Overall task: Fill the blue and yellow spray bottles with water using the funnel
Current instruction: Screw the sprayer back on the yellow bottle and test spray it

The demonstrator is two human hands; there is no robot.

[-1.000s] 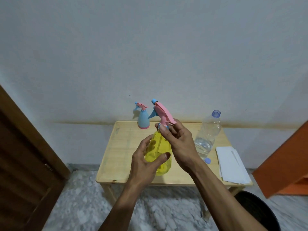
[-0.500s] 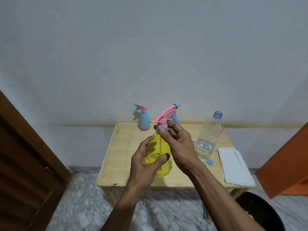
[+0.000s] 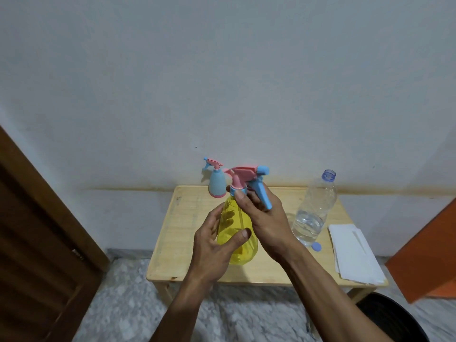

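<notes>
Head view: my left hand (image 3: 212, 245) wraps the yellow spray bottle (image 3: 238, 230), upright above the wooden table (image 3: 172, 243), long axis vertical. My right hand (image 3: 264, 218) pinches the collar under its pink spray head (image 3: 244, 174), nozzle pointing right, blue trigger hanging down over my fingers. The head looks seated on the neck, though I can't be sure. The blue spray bottle (image 3: 217, 183) stands behind at the wall; an uncapped water bottle (image 3: 313, 211), its cap (image 3: 316, 247) and white papers (image 3: 352, 253) lie to the right.

Bare forearms (image 3: 328, 290), no sleeves visible
</notes>
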